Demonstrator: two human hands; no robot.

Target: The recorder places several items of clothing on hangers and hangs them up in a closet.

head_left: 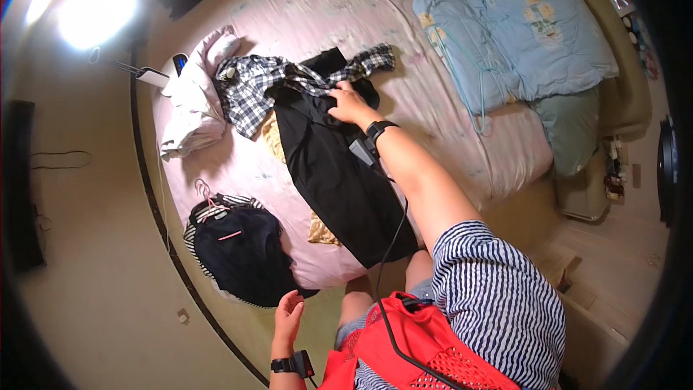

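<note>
Black trousers (341, 173) lie lengthwise on the pink bed sheet (433, 114), their waist end away from me. My right hand (349, 103) reaches out over that end, fingertips at the cloth near a sleeve of a black-and-white plaid shirt (246, 86); whether the fingers grip anything cannot be told. My left hand (288, 314), low and short of the bed's near edge, holds nothing, its fingers slightly bent. Beside it on the bed lie a dark top (238, 254) and a striped garment (189, 233) with pink hangers (203, 189). Yellow patterned cloth (323, 229) shows partly under the trousers.
A folded pale quilt (197, 103) lies at the bed's left edge, near a white device (154, 77). Blue floral bedding (557, 32) with a teal hanger (481, 70) on it is at the upper right, above a green pillow (568, 130). A black cable (394, 238) runs from my right wrist.
</note>
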